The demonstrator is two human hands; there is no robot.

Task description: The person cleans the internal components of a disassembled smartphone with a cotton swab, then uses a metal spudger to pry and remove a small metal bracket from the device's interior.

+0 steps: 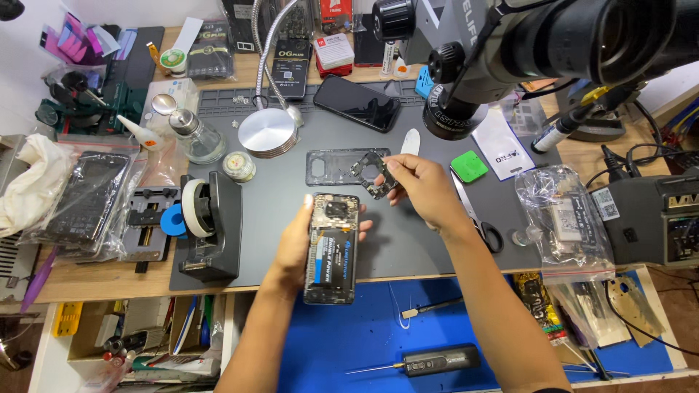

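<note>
Grey mat (408,240) lies under an opened phone (331,247), which the left hand (295,247) grips from below, its long side running near to far. Just to the far right of it, the right hand (422,189) pinches a small black circuit board (377,175) between closed fingertips, held above the mat and touching nothing else.

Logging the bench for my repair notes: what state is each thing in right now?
Opened phone: back off, battery exposed, held in left hand.
Small black circuit board: removed, pinched in right hand.
Clear back cover: detached, flat on mat.
Black phone: screen dark.
</note>
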